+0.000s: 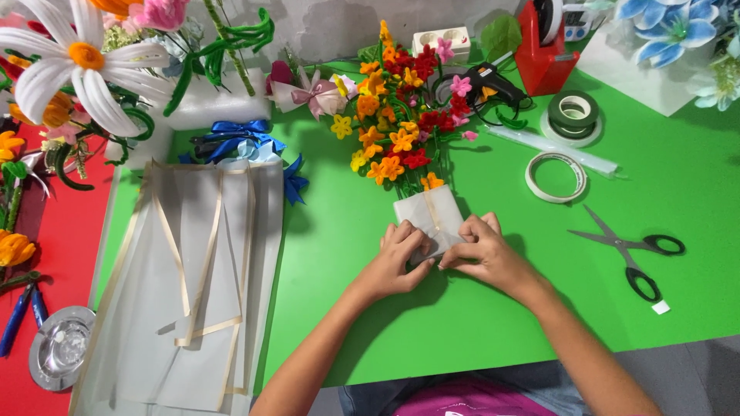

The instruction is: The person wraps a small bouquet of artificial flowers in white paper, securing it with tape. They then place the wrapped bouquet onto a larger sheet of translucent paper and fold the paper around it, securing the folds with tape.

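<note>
White wrap [433,214] on the bouquet's stems is pinched by left hand [398,258] and right hand [479,250], fingers curled.

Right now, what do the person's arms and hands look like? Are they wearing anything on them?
Both arms are bare all the way up to the bottom edge of the picture, with no sleeves showing. The left hand and right hand have no gloves, and I see no rings, watch or bracelets. The fingernails look short and unpainted. There are no markings on the arms.
</note>
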